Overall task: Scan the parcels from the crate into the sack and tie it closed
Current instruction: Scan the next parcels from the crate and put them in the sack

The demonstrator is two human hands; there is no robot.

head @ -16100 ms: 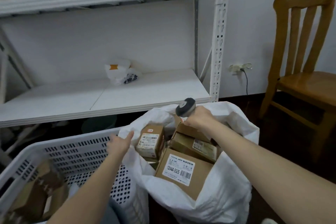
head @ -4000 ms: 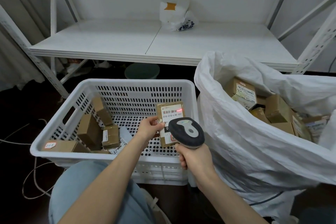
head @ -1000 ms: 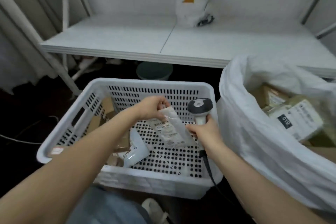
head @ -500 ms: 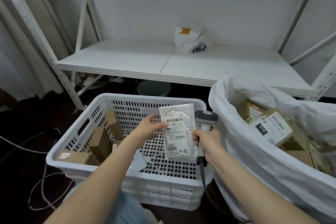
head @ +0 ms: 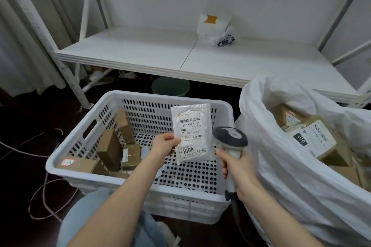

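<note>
My left hand pinches the left edge of a flat white plastic mailer, label and barcode facing me, held upright over the white perforated crate. Just right of the mailer, my right hand grips a grey and white barcode scanner by its handle. Several brown cardboard parcels lie in the crate's left half. The open white sack stands to the right of the crate with boxed parcels inside.
A low white shelf runs behind the crate, with a crumpled white bag on it. A green bucket sits under the shelf. Loose cables lie on the dark floor at left. My knee is against the crate's front.
The mailer has been turned label-up and held steady above the crate. The scanner has tilted toward it, and my right hand has dropped off the mailer's edge.
</note>
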